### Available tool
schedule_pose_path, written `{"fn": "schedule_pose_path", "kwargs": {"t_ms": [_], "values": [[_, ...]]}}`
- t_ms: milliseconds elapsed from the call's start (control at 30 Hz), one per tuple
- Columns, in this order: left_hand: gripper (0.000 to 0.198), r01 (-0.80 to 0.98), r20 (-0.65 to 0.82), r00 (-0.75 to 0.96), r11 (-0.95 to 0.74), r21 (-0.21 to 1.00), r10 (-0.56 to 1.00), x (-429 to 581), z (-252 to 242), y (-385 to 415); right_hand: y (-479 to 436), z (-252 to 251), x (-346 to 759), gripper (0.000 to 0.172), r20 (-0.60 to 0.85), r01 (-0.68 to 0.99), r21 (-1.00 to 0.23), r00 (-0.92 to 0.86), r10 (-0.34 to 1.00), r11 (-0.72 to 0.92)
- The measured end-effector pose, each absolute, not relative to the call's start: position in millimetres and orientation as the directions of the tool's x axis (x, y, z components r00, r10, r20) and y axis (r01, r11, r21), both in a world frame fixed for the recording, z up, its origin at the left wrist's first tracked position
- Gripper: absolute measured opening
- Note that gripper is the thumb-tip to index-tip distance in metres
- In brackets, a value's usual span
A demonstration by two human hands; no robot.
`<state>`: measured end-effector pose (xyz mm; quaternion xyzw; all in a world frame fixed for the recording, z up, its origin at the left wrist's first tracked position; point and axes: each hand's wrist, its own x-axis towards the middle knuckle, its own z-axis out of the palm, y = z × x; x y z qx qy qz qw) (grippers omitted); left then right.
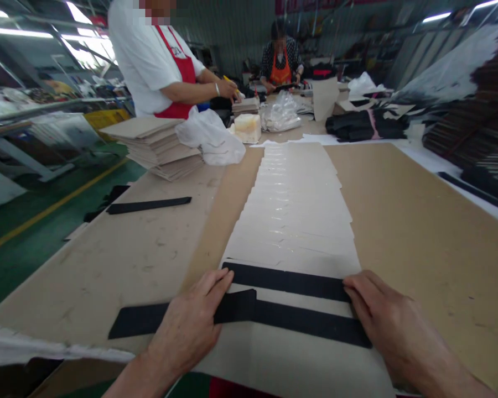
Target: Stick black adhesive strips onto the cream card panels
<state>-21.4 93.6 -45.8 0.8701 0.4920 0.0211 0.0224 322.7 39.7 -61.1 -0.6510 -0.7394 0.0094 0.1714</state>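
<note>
A black strip (286, 280) lies across the near end of a row of overlapping pale sheets (299, 221). My left hand (195, 312) has its fingertips closed at the strip's left end. At the right end, my right hand (388, 315) pinches the same strip between thumb and fingers. Closer to me, a second black strip (311, 323) runs parallel to it on the nearest sheet. Another black piece (136, 320) passes beneath my left hand and overlaps the second strip's left part. Shiny streaks show down the middle of the sheets.
A single black strip (149, 205) rests on the tabletop (149, 254) at left. Behind it are stacked boards (157, 143) and a white plastic bag (211, 138). Black bundles (365, 124) lie at the back right. One co-worker (161, 66) stands back left, another (281, 61) farther off.
</note>
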Motion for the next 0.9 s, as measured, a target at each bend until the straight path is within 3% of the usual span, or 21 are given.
{"fn": "schedule_pose_path", "kwargs": {"t_ms": [133, 267, 433, 633, 900], "values": [[0.086, 0.867, -0.171, 0.487, -0.498, -0.029, 0.857, -0.5, -13.7, 92.9, 37.2, -50.3, 307.9, 0.07, 0.238, 0.94, 0.206, -0.317, 0.918, 0.271], [0.089, 0.814, -0.224, 0.521, -0.558, -0.159, 0.824, 19.7, 2.4, 88.6, 41.0, -43.1, 287.6, 0.087, 0.186, 0.844, 0.416, -0.444, 0.876, 0.34], [0.094, 0.812, -0.311, 0.457, -0.534, -0.237, 0.833, 30.5, 0.0, 82.7, 46.3, -46.2, 277.3, 0.087, 0.155, 0.811, 0.455, -0.479, 0.864, 0.368], [0.091, 0.839, -0.323, 0.424, -0.501, -0.21, 0.846, 29.4, 1.8, 84.0, 44.0, -56.8, 281.5, 0.088, 0.22, 0.804, 0.465, -0.51, 0.831, 0.371], [0.081, 0.887, -0.277, 0.388, -0.438, -0.147, 0.879, 15.7, -7.9, 88.4, 34.9, -56.8, 289.0, 0.075, 0.332, 0.828, 0.432, -0.514, 0.791, 0.356]]}}
